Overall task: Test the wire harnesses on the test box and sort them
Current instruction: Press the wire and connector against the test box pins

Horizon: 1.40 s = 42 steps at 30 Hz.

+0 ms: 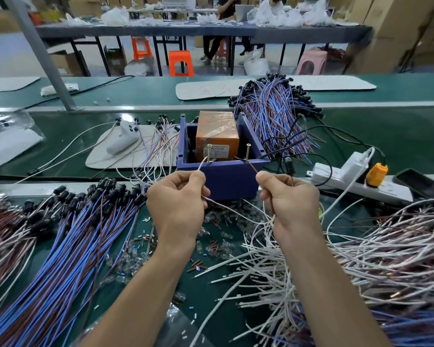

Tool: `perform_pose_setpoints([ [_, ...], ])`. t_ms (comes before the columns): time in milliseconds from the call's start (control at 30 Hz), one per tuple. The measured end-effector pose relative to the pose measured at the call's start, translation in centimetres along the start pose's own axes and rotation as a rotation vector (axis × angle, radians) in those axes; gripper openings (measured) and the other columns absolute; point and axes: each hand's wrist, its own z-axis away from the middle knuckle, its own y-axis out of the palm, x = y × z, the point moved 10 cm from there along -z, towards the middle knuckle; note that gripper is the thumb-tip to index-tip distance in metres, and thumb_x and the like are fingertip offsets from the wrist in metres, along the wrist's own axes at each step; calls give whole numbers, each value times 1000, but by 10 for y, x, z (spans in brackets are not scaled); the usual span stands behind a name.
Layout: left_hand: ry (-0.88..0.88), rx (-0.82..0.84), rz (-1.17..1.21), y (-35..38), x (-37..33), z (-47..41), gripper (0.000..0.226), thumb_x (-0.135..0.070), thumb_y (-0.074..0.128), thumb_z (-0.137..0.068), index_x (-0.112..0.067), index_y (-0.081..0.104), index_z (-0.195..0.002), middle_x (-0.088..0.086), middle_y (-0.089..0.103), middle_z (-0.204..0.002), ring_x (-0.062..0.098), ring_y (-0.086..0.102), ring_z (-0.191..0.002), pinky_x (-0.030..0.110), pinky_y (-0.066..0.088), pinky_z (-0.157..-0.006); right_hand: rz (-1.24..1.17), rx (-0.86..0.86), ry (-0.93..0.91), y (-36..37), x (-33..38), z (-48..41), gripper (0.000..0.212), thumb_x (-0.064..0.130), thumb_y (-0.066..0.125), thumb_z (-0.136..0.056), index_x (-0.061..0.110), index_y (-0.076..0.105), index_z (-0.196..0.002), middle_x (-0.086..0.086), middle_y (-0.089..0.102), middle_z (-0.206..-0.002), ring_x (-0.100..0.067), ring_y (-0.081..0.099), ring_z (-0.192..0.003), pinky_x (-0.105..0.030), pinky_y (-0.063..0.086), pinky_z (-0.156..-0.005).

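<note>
Pinching one thin wire harness (218,202), both hands are working just in front of the dark blue plastic test box (223,179). The left hand (177,199) is gripping its white wire end (201,167), and the right hand (290,201) is gripping its brown wire end (253,168). Each end is reaching up to one of two metal screws (209,152) standing on the box's front rim; whether they are touching is hard to tell. One orange taped block (217,136) is sitting inside the box. Three big wire piles are lying around the box: a blue-and-brown pile (68,236) to its left, another blue-and-brown heap (273,113) behind it, and a white-and-brown pile (376,246) to its right. The harness's lower part is getting lost among loose wires.
</note>
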Motion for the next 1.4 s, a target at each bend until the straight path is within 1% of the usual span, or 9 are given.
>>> perform_pose_setpoints([
  [367, 1, 5, 16, -1, -2, 2, 26, -18, 72, -89, -27, 77, -66, 2, 70, -57, 11, 54, -39, 19, 43, -41, -23, -41, -23, -4, 3, -1, 16, 4, 81, -83, 6, 67, -74, -3, 59, -47, -6, 46, -36, -14, 37, -40],
  [567, -6, -14, -2, -3, -6, 11, 25, -24, 70, -77, -19, 67, -53, -4, 58, -46, 12, 42, -37, 28, 37, -42, 9, 133, -9, 5, 12, 18, 24, 3, 81, -80, 13, 69, -62, -7, 57, -48, -11, 40, -40, -18, 35, -42],
  [667, 20, 102, -13, 14, -14, 26, 22, -25, 69, -70, -15, 62, -53, -4, 50, -45, 15, 37, -44, 30, 32, -49, 10, 209, 21, 10, 21, 26, 24, 3, 80, -80, 13, 71, -60, -7, 57, -49, -12, 38, -40, -19, 31, -41],
  [767, -23, 327, 103, 43, -24, 46, 16, -15, 77, -84, -20, 78, -68, 2, 69, -58, 11, 54, -49, 24, 44, -46, 34, 263, 57, 10, 27, 34, 29, 3, 79, -81, 14, 71, -56, -3, 59, -50, -10, 42, -41, -18, 32, -41],
  [867, -195, 484, 270, 62, -24, 62, 9, -14, 79, -85, -20, 84, -82, 6, 76, -73, 10, 60, -58, 20, 50, -51, 40, 318, 77, 5, 33, 45, 21, 0, 75, -84, 10, 69, -68, 0, 64, -54, -5, 46, -40, -16, 35, -38],
  [967, -264, 591, 275, 70, -27, 77, 7, -23, 78, -78, -23, 85, -79, 3, 74, -73, 14, 56, -65, 18, 47, -53, 79, 336, 68, -10, 39, 57, 11, 4, 73, -88, 4, 69, -78, -3, 66, -58, -7, 47, -41, -17, 34, -39],
  [1133, -300, 625, 301, 71, -34, 93, 20, -12, 73, -87, -21, 83, -73, 4, 74, -70, 10, 61, -55, 17, 51, -53, -140, 213, 76, -64, 44, 71, 48, 23, 52, -105, 5, 79, -70, -17, 70, -66, -11, 51, -43, -18, 42, -43],
  [1267, -324, 668, 277, 78, -33, 112, 25, -14, 72, -91, -23, 82, -70, 5, 77, -75, 9, 64, -53, 16, 49, -50, -375, 56, 68, -128, 55, 79, 49, 27, 48, -106, -2, 77, -78, -23, 73, -81, -21, 68, -60, -25, 57, -53],
  [1400, -400, 714, 279, 94, -21, 140, 24, -8, 70, -92, -14, 80, -72, 9, 78, -78, 10, 68, -56, 17, 51, -48, -346, -74, 19, -191, 68, 87, 51, 33, 45, -107, -1, 75, -82, -23, 75, -86, -27, 74, -71, -32, 62, -61],
])
